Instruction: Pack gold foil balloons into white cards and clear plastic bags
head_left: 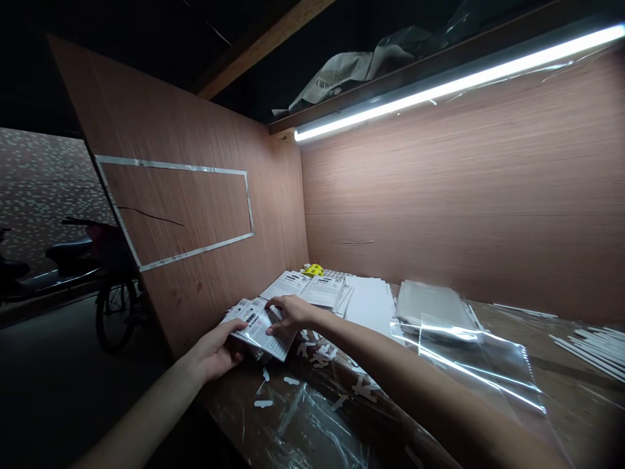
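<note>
In the left hand (219,350), a printed packet (260,335), gripped at its left edge with thumb on top and fingers folded below. At the packet's right side, the right hand (291,312), fingers bent, thumb and forefinger a small gap apart and touching the packet; impossible to tell whether pinching it. Just beyond and left, partly under the packet, more printed packets (237,308) in an overlapping pile.

Farther back on the desk (543,365), stacks of printed cards (322,292) with a yellow piece (314,270) behind. To the right of these, white sheets (370,301), then a pile of clear bags (430,303). Nearer, behind the right forearm, a loose clear sheet (481,365) with bright reflections. At far right, thin white sticks (593,352), roughly side by side. Near the hands, small white cutouts (263,404) scattered over crumpled plastic wrap (312,423). Along the left, an upright wooden panel (195,202) with a taped outline; above the far wall, a lit tube lamp (454,85).
</note>
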Tool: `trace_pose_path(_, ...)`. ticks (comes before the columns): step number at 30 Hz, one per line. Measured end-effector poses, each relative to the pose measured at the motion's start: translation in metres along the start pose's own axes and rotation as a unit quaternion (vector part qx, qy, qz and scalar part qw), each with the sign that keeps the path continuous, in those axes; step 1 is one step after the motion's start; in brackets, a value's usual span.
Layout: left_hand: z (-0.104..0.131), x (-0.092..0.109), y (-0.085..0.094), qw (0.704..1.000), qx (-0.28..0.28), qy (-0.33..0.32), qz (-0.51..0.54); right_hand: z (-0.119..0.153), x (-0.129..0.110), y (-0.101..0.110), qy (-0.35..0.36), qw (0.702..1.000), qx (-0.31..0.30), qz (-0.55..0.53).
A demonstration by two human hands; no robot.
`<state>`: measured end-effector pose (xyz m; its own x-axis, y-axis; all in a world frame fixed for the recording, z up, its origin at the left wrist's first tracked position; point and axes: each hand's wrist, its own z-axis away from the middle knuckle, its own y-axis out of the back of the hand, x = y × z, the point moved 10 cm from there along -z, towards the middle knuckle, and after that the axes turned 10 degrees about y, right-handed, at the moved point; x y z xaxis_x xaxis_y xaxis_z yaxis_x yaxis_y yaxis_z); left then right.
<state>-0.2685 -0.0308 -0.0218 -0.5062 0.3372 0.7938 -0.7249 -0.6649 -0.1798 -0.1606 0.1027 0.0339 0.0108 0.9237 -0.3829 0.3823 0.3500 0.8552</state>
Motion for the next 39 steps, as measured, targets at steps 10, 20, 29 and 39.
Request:
trace_pose_path(10,0.004,0.024,-0.011,0.998,0.016,-0.064,-0.004,0.006,0.003,-0.001,0.015,0.999,0.030,-0.005)
trace_pose_path(20,-0.008,0.008,0.001,0.989,0.040,-0.121,0.078,0.011,-0.021,-0.008,0.063,0.998,0.019,-0.005)
trace_pose_path(29,0.026,-0.015,0.047,0.990,0.046,-0.082,0.110,0.012,-0.001,0.001,-0.033,0.999,0.020,0.005)
trace_pose_path(39,0.047,-0.022,0.058,0.992,0.035,-0.055,0.108,-0.001,0.002,-0.017,-0.057,0.997,0.009,-0.051)
